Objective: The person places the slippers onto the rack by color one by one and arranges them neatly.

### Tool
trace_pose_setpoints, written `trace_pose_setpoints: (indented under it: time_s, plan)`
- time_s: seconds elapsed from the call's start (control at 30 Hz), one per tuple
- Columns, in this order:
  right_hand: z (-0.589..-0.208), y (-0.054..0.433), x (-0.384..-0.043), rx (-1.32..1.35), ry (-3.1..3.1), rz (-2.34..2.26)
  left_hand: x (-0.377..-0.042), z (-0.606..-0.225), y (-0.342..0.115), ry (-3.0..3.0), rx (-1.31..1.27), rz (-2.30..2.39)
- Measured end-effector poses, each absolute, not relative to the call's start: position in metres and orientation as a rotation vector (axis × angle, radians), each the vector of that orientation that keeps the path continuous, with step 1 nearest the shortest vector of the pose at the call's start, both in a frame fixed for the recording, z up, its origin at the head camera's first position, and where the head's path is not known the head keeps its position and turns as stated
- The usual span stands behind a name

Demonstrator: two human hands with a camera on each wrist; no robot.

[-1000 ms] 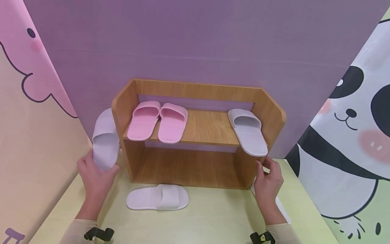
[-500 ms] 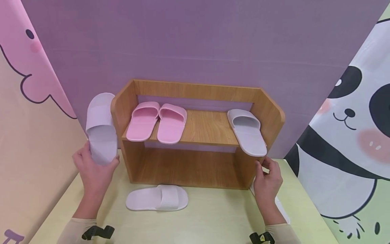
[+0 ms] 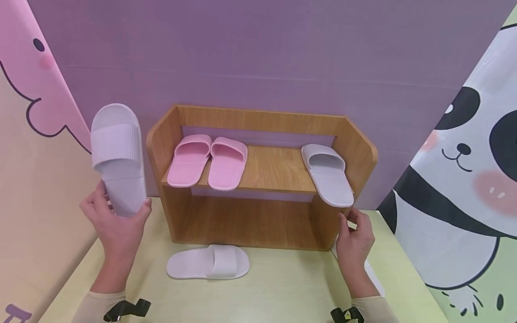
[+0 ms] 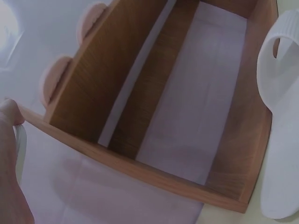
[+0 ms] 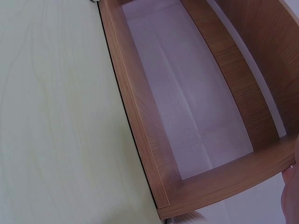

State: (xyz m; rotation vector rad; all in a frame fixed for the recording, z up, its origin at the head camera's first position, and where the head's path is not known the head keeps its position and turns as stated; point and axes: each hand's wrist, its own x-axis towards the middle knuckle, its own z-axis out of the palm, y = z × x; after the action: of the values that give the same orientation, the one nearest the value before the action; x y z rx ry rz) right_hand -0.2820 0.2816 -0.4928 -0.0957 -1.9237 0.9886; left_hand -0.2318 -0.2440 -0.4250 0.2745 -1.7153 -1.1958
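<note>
My left hand (image 3: pixel 119 226) grips a pale lavender-white slipper (image 3: pixel 121 172) by its heel, thumb on one side and fingers on the other. The slipper is raised toe-up, left of a small wooden shoe rack (image 3: pixel 258 220). My right hand (image 3: pixel 356 240) pinches the front edge of the rack's right side panel, just below a pale grey-white slipper (image 3: pixel 329 177) on the upper shelf. At the shelf's left sit a pink slipper (image 3: pixel 190 163) and its mate (image 3: pixel 228 166), side by side. Sideways on the table in front lies a white slipper (image 3: pixel 208 262).
A pale wood-patterned table (image 3: pixel 282 287) carries the rack. Partly hidden by my right forearm is a white object (image 3: pixel 374 279) beside the rack. Behind stands a purple wall (image 3: pixel 258 54), with a panda-printed panel (image 3: pixel 460 215) on the right and a cartoon panel (image 3: pixel 48 193) on the left.
My left hand has shifted leftward, lifting its slipper higher beside the rack and turning more of its upper side into view. My right hand and the other slippers have stayed put.
</note>
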Motion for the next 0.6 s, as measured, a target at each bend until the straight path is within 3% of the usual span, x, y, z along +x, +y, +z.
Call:
trace_pose_setpoints:
  time_s: [0.6]
  plan:
    - [-0.494, 0.282, -0.282, -0.080, -1.917, 0.991, -0.216, -0.403, -0.215, -1.583, 0.068, -1.124]
